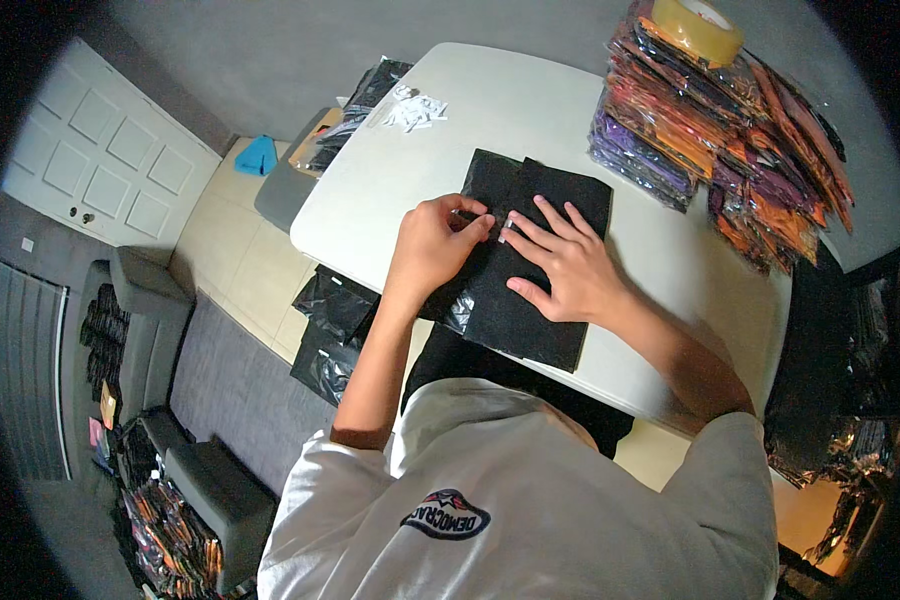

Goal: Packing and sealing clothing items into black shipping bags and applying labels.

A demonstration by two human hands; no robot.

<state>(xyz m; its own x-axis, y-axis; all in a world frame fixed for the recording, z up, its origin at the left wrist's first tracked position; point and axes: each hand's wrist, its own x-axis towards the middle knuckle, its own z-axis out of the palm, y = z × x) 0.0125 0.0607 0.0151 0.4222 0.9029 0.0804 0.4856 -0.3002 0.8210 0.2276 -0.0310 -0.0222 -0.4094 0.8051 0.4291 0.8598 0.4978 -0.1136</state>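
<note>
A folded black fabric piece (544, 300) lies on a black plastic bag (487, 176) near the front edge of the white table (360, 187). My right hand (570, 262) rests flat on the fabric, fingers spread. Beside its index and middle fingertips shows a small white tag or sticker (506, 229). My left hand (439, 244) is at the fabric's left side, thumb and index finger curled close together over the bag. Whether they pinch anything is too small to tell. My left palm hides part of the bag.
Stacked bagged garments (660, 127) stand at the table's back right, topped by a tape roll (697, 30). White paper scraps (416, 110) lie at the far left. Black plastic packages (330, 330) sit below the left edge. A grey chair (277, 187) holds more packages.
</note>
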